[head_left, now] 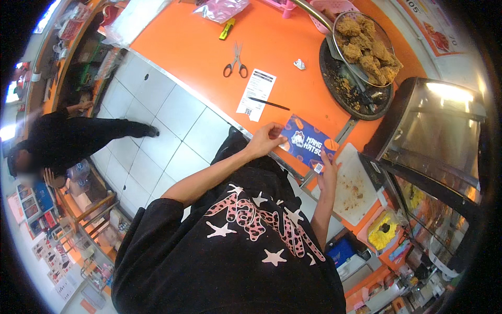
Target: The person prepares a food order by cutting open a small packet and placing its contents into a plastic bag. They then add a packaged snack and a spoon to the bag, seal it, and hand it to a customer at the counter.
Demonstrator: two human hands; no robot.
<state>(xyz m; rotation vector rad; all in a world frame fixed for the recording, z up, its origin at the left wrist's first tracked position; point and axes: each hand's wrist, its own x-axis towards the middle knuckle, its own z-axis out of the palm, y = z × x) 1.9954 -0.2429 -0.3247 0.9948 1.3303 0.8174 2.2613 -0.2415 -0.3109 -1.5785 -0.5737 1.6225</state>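
A flat blue printed card (308,137) with orange pictures and white lettering is held over the orange counter's near edge. My left hand (265,140) pinches its left edge, fingers curled. At its lower right corner, my right hand (329,172) grips it between thumb and fingers; part of that grip is hidden. Just beyond the card lie a dark thin pen-like stick (269,103) and a white printed receipt (257,91), the stick partly across the paper. Scissors (236,63) with dark handles rest farther back, blades spread.
Fried chicken pieces fill a wire strainer (342,49) over a round black tray (334,78) at the back right. A glass display case (429,136) and a crumb-strewn white cutting board (355,183) stand right. A yellow marker (226,29) lies behind. Another person (78,133) is at far left.
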